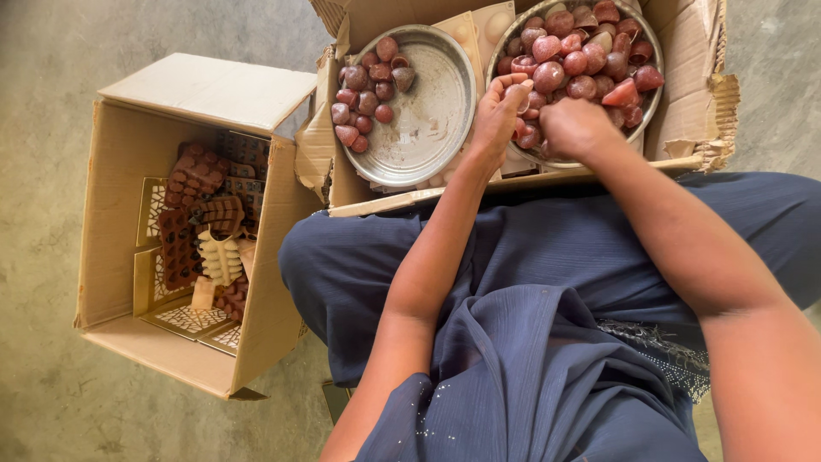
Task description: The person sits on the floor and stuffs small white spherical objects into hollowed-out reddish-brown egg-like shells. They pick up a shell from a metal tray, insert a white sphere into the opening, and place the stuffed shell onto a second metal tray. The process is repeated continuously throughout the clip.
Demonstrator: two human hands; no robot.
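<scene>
Two round metal trays sit in a torn cardboard box (697, 103) in front of my lap. The right tray (652, 103) is heaped with several reddish-brown dome-shaped pieces (571, 62). My left hand (499, 111) rests over its near left rim, fingers curled around one of those pieces. My right hand (575, 127) is beside it at the near rim, fingers closed down into the pile; what they grip is hidden. The left tray (432, 111) holds a smaller cluster of the same pieces (368, 94) along its left side.
An open cardboard box (111, 205) stands on the concrete floor at my left, filled with brown and cream moulded trays (201, 222) and perforated card pieces. My legs in dark blue cloth (513, 282) fill the lower middle.
</scene>
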